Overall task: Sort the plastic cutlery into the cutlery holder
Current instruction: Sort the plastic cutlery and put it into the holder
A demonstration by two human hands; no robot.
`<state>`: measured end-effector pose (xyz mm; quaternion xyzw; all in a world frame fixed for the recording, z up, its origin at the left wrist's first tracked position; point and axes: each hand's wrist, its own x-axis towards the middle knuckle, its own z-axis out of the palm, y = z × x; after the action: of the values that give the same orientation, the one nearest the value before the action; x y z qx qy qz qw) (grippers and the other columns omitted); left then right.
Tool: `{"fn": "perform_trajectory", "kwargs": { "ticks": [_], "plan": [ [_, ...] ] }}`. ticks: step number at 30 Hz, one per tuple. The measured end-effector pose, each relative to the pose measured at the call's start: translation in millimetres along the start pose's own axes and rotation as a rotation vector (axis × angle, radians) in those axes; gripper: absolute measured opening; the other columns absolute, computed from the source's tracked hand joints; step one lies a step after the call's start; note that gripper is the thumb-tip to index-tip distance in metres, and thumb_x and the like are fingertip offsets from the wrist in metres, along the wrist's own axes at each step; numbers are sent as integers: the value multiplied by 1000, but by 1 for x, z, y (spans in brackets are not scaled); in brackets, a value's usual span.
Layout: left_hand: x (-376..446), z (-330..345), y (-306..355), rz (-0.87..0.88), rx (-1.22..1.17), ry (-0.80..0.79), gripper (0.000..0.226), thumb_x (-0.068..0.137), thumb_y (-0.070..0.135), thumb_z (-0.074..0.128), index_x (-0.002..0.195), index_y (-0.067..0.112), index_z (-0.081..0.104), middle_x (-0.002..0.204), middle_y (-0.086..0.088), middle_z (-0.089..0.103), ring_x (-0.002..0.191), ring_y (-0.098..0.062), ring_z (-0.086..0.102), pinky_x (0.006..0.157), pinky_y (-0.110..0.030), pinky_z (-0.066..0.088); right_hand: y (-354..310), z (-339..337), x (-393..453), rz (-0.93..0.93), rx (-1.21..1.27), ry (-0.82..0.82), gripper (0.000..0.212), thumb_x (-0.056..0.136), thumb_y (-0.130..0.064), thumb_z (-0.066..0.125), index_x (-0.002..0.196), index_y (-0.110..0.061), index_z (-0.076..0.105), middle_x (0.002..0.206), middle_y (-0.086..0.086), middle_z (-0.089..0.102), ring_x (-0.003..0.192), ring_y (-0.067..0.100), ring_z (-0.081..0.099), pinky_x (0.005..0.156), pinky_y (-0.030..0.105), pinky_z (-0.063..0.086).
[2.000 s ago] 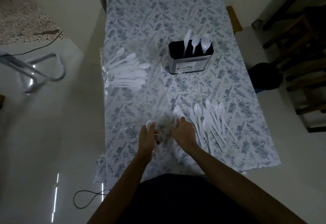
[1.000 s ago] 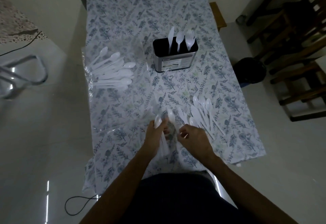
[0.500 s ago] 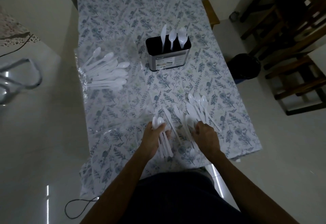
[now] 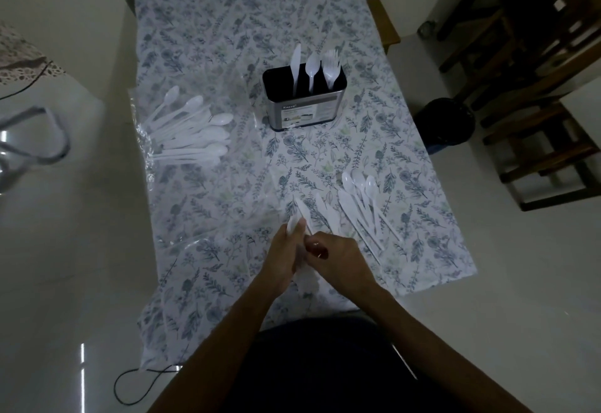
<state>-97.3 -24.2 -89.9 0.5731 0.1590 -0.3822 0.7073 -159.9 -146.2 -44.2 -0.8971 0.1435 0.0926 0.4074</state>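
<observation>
White plastic cutlery is thin, light and smooth, so it will likely slip or flex if gripped at the tip; the handle, near its middle, is the judged place to take hold. A bundle of white plastic cutlery pieces [image 4: 300,250] sits at the near edge of the table, held between both hands. The left hand [image 4: 286,258] has its fingers curled round the bundle, with one white tip showing above the thumb. The right hand [image 4: 335,259] has curled fingers meeting the same bundle; whether they pinch one piece cannot be told. Loose white plastic knives and spoons [image 4: 357,204] lie fanned toward the near right corner. A group of white plastic spoons on clear wrapping [image 4: 192,132] lies at the left edge. The metal cutlery holder with a black interior [image 4: 304,100] stands near the table's middle and contains one upright knife, spoon and fork, each in its own compartment.
</observation>
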Motion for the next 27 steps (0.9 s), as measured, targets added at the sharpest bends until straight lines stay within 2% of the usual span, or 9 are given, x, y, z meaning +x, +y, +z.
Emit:
{"fn": "perform_trajectory", "kwargs": {
  "ticks": [3, 6, 11, 15, 17, 19, 21, 23, 27],
  "plan": [
    [0, -3, -1, -18, -4, 84, 21, 105, 22, 56, 102, 1, 59, 71, -9, 61, 57, -19, 59, 54, -32, 53, 30, -21, 11, 65, -53, 144, 15, 94, -32, 67, 99, -18, 72, 86, -4, 75, 68, 3, 69, 67, 19, 59],
    [-2, -4, 4, -66, -47, 94, 16, 105, 19, 58, 115, 8, 60, 71, -5, 57, 49, -17, 49, 46, -29, 47, 71, -41, 34, 166, -253, 312, 21, 96, -26, 64, 109, -9, 65, 97, 8, 70, 77, 17, 67, 66, 25, 55],
    [-2, 0, 5, -56, -44, 78, 5, 102, 19, 64, 100, 22, 60, 77, -10, 54, 55, -19, 47, 52, -34, 44, 94, -40, 61, 256, -461, 215, 18, 96, -22, 58, 97, -5, 63, 89, 12, 65, 77, 24, 64, 62, 28, 48],
    [-3, 2, 8, -43, -36, 83, 11, 99, 22, 67, 94, 17, 59, 77, -9, 56, 60, -21, 50, 59, -36, 45, 75, -40, 44, 183, -305, 280, 6, 92, -15, 67, 91, -8, 67, 82, 4, 67, 66, 13, 62, 55, 12, 39],
    [0, 5, 11, -26, 2, 64, 23, 96, 30, 72, 85, 14, 59, 76, -10, 58, 64, -25, 55, 60, -37, 50, 57, -32, 26, 95, -229, 227, 4, 91, -17, 69, 90, -14, 67, 81, -3, 67, 64, 6, 61, 57, 8, 44],
    [5, 11, 12, -48, 35, 82, 27, 90, 38, 77, 96, 17, 61, 86, -9, 70, 78, -26, 68, 72, -41, 59, 36, -18, 6, -17, -216, 164, 7, 87, -18, 71, 84, -16, 65, 78, -3, 66, 62, 8, 61, 57, 17, 50],
    [9, 16, 10, -80, 10, 115, 37, 87, 38, 81, 112, 21, 59, 93, -8, 77, 85, -26, 75, 81, -47, 61, 24, -5, -7, -106, -262, 139, 11, 81, -17, 72, 80, -14, 62, 73, 1, 63, 58, 12, 55, 53, 21, 43],
    [10, 20, 8, -90, -34, 136, 31, 93, 29, 75, 114, 13, 60, 87, -8, 75, 76, -27, 73, 76, -47, 60, 25, -3, -8, -112, -278, 118, 10, 78, -16, 72, 81, -13, 62, 73, 4, 63, 59, 18, 57, 54, 23, 42],
    [16, 21, 0, -95, -57, 144, 14, 104, 14, 53, 96, 2, 58, 72, -5, 69, 67, -27, 64, 59, -33, 56, 34, -17, -3, -189, -209, -30, 16, 82, -21, 73, 94, -14, 67, 79, 3, 66, 65, 16, 61, 60, 35, 55]
  ]
}}
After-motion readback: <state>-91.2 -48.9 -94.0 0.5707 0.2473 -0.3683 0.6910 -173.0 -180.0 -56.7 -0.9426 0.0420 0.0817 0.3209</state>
